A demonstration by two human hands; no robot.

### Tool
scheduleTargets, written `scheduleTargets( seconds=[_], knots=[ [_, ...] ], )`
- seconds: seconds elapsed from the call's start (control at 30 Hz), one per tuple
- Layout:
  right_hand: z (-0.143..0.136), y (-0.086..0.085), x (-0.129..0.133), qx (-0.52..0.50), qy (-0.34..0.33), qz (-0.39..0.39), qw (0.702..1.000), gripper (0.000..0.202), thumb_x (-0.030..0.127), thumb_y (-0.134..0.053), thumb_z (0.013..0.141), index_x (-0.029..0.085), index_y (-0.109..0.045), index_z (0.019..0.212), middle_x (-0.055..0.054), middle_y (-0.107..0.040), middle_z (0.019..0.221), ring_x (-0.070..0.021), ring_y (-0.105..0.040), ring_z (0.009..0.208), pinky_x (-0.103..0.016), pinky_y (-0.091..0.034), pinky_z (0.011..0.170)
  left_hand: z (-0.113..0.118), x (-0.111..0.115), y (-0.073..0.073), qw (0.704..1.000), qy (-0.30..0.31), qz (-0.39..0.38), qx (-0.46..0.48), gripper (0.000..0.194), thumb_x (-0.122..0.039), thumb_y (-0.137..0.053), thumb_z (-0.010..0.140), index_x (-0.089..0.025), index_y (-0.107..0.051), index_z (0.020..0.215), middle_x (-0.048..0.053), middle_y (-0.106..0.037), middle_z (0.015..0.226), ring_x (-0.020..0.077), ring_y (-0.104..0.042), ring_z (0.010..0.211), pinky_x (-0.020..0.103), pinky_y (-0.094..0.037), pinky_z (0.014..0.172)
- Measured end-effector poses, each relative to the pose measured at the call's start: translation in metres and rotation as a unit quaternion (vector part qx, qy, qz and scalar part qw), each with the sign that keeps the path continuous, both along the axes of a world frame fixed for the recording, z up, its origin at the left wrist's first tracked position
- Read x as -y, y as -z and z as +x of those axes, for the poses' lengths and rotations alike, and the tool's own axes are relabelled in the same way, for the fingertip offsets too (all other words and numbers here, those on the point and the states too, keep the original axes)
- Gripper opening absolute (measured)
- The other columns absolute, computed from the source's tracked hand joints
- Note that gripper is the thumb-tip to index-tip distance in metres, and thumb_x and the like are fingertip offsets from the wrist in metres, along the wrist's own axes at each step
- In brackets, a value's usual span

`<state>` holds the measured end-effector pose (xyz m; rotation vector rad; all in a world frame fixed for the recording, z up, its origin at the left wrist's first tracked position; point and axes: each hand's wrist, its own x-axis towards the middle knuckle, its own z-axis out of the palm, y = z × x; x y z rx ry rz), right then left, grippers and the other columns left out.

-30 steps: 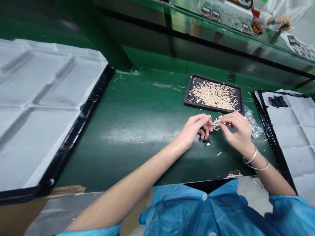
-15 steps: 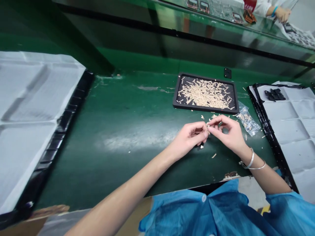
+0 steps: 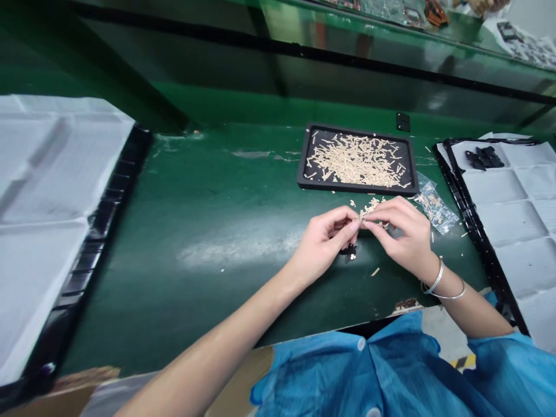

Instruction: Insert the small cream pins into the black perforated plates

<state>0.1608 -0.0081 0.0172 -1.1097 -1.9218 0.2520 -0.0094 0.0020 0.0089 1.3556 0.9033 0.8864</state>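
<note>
My left hand [image 3: 328,237] is closed in a pinch, its fingertips meeting those of my right hand [image 3: 403,231]. A small pale piece [image 3: 362,219] shows between the pinching fingers of both hands; its exact shape is too small to tell. Just below my left fingers a small black part [image 3: 348,252] with pale bits on it lies on the green table. Loose beige pieces [image 3: 374,204] are scattered behind my fingertips, partly hidden by my right hand. Beyond them, a black tray [image 3: 303,184] holds a heap of thin beige strips [image 3: 351,159].
Right of the hands lies a clear plastic bag [image 3: 436,208] with small pieces inside. A white-lined tray [image 3: 506,229] at the right bears black parts [image 3: 484,157]. Another lined tray [image 3: 47,168] stands left. A flat black part [image 3: 403,122] lies at the back; a co-worker's hand [image 3: 482,6] shows beyond.
The view has shifted slightly. My right fingers have straightened somewhat at the pinch, and more of the black part and of the loose pieces shows around the hands.
</note>
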Motion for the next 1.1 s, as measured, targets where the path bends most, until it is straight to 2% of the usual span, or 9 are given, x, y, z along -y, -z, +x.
scheduleTargets(
  seconds=[0.1,0.2,0.3,0.43,0.53,0.73,0.83,0.97,1.1],
  knots=[
    [0.002,0.0,-0.001,0.087,-0.012,0.089,0.992,0.012,0.016,-0.061,0.089,0.018,-0.07,0.082,-0.006,-0.07,0.076,-0.0156,-0.061,0.07,-0.03,-0.052,0.064,-0.001,0.001,0.001,0.996,-0.016,0.058,-0.064,0.018,-0.029,-0.053,0.087,-0.017,-0.058,0.074,-0.003,-0.05,0.058,0.0097,-0.046,0.052,0.022,-0.037,0.053],
    [0.003,0.001,-0.002,0.142,-0.011,0.122,0.982,0.015,0.015,-0.058,0.091,0.017,-0.069,0.081,-0.006,-0.07,0.075,-0.0154,-0.059,0.069,-0.028,-0.051,0.061,0.0,0.001,0.004,0.983,-0.033,0.129,-0.129,0.017,-0.025,-0.051,0.087,-0.017,-0.061,0.076,-0.001,-0.055,0.061,0.0109,-0.047,0.055,0.023,-0.037,0.056],
    [0.002,0.002,-0.002,0.187,-0.012,0.144,0.972,0.017,0.014,-0.055,0.091,0.018,-0.068,0.081,-0.005,-0.07,0.074,-0.0155,-0.059,0.07,-0.027,-0.051,0.061,0.001,0.0,0.005,0.978,-0.029,0.144,-0.145,0.017,-0.023,-0.051,0.085,-0.017,-0.061,0.074,-0.001,-0.056,0.061,0.0115,-0.047,0.055,0.023,-0.037,0.057],
    [0.0,0.002,-0.001,0.204,-0.009,0.162,0.965,0.018,0.012,-0.055,0.088,0.019,-0.065,0.075,-0.004,-0.068,0.07,-0.0156,-0.058,0.066,-0.027,-0.047,0.057,0.001,-0.001,0.002,0.987,-0.012,0.099,-0.126,0.018,-0.026,-0.053,0.084,-0.017,-0.06,0.07,-0.002,-0.051,0.055,0.0114,-0.044,0.052,0.023,-0.034,0.053],
    [0.002,0.002,-0.003,0.179,0.0,0.142,0.974,0.018,0.011,-0.056,0.087,0.019,-0.064,0.073,-0.004,-0.069,0.071,-0.0156,-0.06,0.066,-0.028,-0.048,0.058,0.0,-0.001,-0.001,0.995,-0.005,0.043,-0.089,0.017,-0.028,-0.056,0.081,-0.016,-0.061,0.069,-0.002,-0.051,0.055,0.0107,-0.045,0.051,0.023,-0.034,0.051],
    [0.015,0.006,-0.014,0.163,0.121,0.084,0.976,0.021,0.01,-0.051,0.089,0.02,-0.069,0.088,-0.005,-0.073,0.081,-0.0185,-0.066,0.076,-0.032,-0.053,0.067,0.001,-0.004,0.001,0.996,-0.026,-0.083,0.023,0.021,-0.036,-0.066,0.078,-0.014,-0.069,0.077,-0.003,-0.051,0.05,0.0066,-0.037,0.043,0.02,-0.027,0.043],
    [0.013,0.007,-0.011,0.131,0.086,0.077,0.985,0.014,0.013,-0.057,0.089,0.019,-0.07,0.091,-0.006,-0.074,0.089,-0.0192,-0.067,0.082,-0.033,-0.055,0.072,0.002,-0.005,0.005,0.989,-0.038,-0.127,0.068,0.023,-0.037,-0.068,0.076,-0.014,-0.069,0.079,-0.003,-0.053,0.049,0.0053,-0.037,0.041,0.019,-0.024,0.041],
    [0.003,0.006,-0.002,0.114,0.008,0.112,0.987,0.008,0.017,-0.063,0.087,0.018,-0.069,0.09,-0.007,-0.073,0.084,-0.0186,-0.065,0.076,-0.033,-0.055,0.068,0.004,-0.005,0.007,0.984,-0.033,-0.141,0.103,0.025,-0.039,-0.071,0.074,-0.014,-0.067,0.074,-0.003,-0.054,0.048,0.0051,-0.038,0.039,0.019,-0.024,0.04],
    [-0.003,0.005,0.002,0.074,0.003,0.104,0.992,0.011,0.012,-0.06,0.087,0.02,-0.067,0.084,-0.006,-0.071,0.079,-0.0176,-0.064,0.073,-0.033,-0.053,0.066,0.006,-0.004,0.004,0.988,-0.019,-0.125,0.087,0.025,-0.039,-0.071,0.075,-0.015,-0.066,0.074,-0.002,-0.055,0.049,0.0055,-0.038,0.04,0.02,-0.026,0.04]
  ],
)
